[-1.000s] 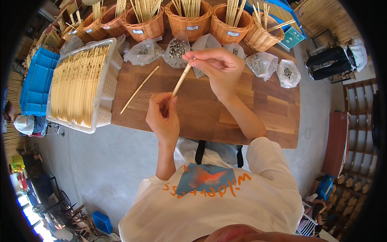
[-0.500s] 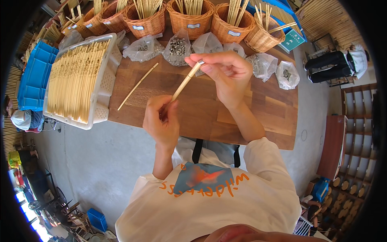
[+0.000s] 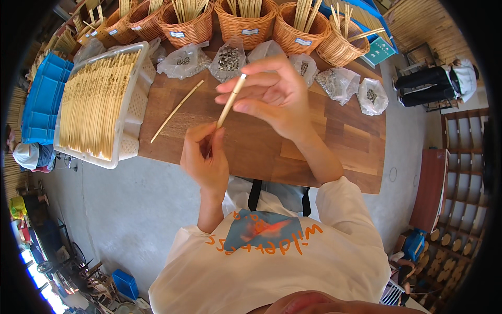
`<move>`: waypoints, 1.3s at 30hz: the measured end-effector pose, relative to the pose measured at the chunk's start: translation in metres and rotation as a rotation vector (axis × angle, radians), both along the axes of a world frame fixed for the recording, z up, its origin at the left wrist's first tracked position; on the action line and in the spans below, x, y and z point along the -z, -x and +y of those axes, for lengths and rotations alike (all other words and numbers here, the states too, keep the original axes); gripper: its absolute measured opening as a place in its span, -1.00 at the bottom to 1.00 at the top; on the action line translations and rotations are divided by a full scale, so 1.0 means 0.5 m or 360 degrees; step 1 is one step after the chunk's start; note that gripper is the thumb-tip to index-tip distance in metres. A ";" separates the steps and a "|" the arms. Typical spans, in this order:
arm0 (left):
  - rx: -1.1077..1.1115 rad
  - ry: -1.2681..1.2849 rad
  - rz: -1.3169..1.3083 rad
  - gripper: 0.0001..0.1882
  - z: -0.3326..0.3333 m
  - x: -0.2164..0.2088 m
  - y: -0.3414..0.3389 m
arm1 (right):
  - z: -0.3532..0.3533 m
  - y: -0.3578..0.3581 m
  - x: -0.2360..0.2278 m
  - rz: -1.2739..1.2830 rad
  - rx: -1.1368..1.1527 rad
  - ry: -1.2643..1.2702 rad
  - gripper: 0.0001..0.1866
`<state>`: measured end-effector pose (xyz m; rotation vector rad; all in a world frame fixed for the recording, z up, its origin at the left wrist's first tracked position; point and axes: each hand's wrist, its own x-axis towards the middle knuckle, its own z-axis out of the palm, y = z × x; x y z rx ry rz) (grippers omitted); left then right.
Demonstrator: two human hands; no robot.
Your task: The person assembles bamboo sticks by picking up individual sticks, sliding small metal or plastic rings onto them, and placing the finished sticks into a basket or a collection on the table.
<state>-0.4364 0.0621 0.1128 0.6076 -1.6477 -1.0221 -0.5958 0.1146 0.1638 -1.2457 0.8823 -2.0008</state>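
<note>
A thin pale bamboo stick (image 3: 228, 103) is held between both hands above a wooden table (image 3: 334, 141). My left hand (image 3: 205, 159) pinches its lower end, and my right hand (image 3: 274, 94) grips its upper end with fingers curled around it. A second loose stick (image 3: 177, 111) lies slanted on the table to the left of my hands. The white tray (image 3: 128, 136) at the left is packed with several similar sticks.
Several wicker baskets (image 3: 246, 26) holding sticks line the table's far edge. Clear plastic bags (image 3: 228, 57) of small dark pieces lie in front of them. Blue crates (image 3: 42, 99) stand left of the tray. Wooden shelving (image 3: 460, 172) is at the right.
Both hands with the stick have come nearer to me and slightly right; the stick stays slanted between them. The loose stick on the table has not moved.
</note>
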 end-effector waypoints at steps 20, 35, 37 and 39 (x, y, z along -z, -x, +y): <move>-0.0282 0.0195 -0.0485 -0.73 -0.097 0.028 -0.043 | -0.383 0.528 -0.055 0.1238 0.1733 -0.0485 -0.70; -0.0267 0.0199 -0.0612 -0.79 -0.127 0.088 -0.060 | -0.349 0.408 -0.009 0.1891 0.2328 -0.0993 -0.80; -0.0234 0.0198 -0.0653 -0.80 -0.138 0.098 -0.048 | -0.324 0.403 -0.002 0.2128 0.2276 -0.0711 -0.80; -0.0187 0.0188 -0.0687 -0.81 -0.159 0.124 -0.037 | -0.299 0.398 0.038 0.2062 0.1459 -0.0762 -0.77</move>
